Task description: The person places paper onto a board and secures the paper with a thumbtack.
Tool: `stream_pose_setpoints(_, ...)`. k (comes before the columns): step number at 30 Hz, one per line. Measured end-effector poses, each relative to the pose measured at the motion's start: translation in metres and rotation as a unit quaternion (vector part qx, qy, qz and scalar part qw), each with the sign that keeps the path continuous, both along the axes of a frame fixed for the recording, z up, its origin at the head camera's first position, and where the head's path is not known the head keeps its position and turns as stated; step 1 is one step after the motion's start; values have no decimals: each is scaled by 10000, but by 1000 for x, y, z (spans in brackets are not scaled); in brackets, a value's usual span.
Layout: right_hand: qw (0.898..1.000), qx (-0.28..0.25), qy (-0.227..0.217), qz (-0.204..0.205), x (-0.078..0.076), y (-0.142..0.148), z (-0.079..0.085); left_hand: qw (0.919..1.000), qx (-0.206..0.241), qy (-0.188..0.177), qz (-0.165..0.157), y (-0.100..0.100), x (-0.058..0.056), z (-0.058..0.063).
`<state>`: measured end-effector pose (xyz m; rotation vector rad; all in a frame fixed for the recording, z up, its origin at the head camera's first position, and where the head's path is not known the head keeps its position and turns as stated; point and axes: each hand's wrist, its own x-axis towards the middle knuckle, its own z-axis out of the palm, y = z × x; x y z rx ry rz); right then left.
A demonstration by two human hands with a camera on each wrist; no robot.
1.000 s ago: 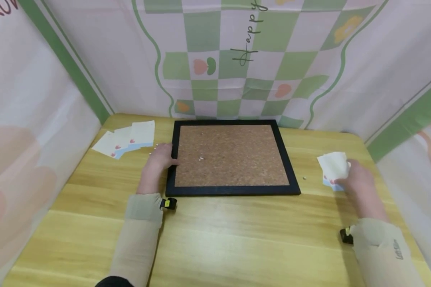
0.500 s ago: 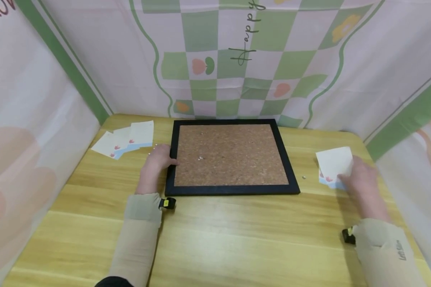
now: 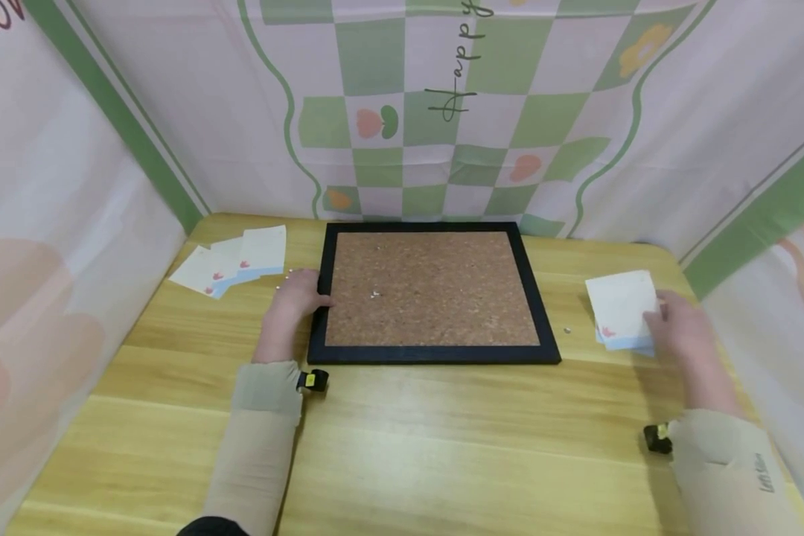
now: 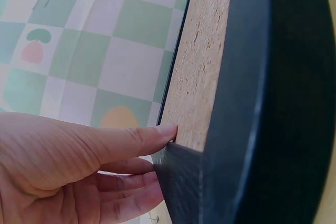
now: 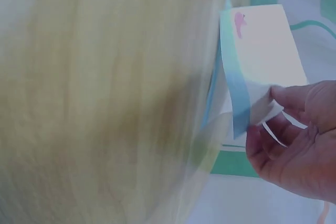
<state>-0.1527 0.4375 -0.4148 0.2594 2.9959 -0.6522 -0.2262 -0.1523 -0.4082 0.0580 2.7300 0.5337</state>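
A cork board (image 3: 432, 290) in a black frame lies on the table at the middle of the head view. My left hand (image 3: 297, 295) grips its left side. In the left wrist view the thumb of that hand (image 4: 68, 156) lies over the black frame (image 4: 181, 182), its tip at the cork, with the fingers along the outer side. At the right, my right hand (image 3: 685, 324) pinches a paper note (image 3: 621, 301), cream with a blue band and a small pink figure. The right wrist view shows this note (image 5: 265, 51) bent between thumb and fingers, another sheet partly hidden behind it.
Several similar paper notes (image 3: 231, 259) lie fanned out at the back left of the wooden table (image 3: 435, 447). Small pins lie beside my left hand, and a pin (image 3: 567, 330) rests right of the board. A patterned cloth (image 3: 435, 119) hangs behind the table.
My right hand has drawn the top note up and off the sheets beneath, then moved slightly right. The left hand has kept its hold on the board.
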Motion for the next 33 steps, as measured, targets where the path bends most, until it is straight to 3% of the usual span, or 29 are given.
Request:
stream_pose_setpoints(4, 9989, -375, -276, 61, 1, 3, 8, 10000, 22, 7, -4, 0, 0, 0)
stream_pose_setpoints(16, 9945, -972, -391, 66, 5, -6, 28, 10000, -13, -13, -71, 0, 0, 0)
stream_pose_setpoints(24, 9905, -1353, -219, 66, -1, -34, 32, 9999, -9, 25, -108, 0, -1, -2)
stream_pose_setpoints(33, 9841, -1738, -310, 176, -9, -75, 24, 9999, -31, 28, -139, 0, -2, -2)
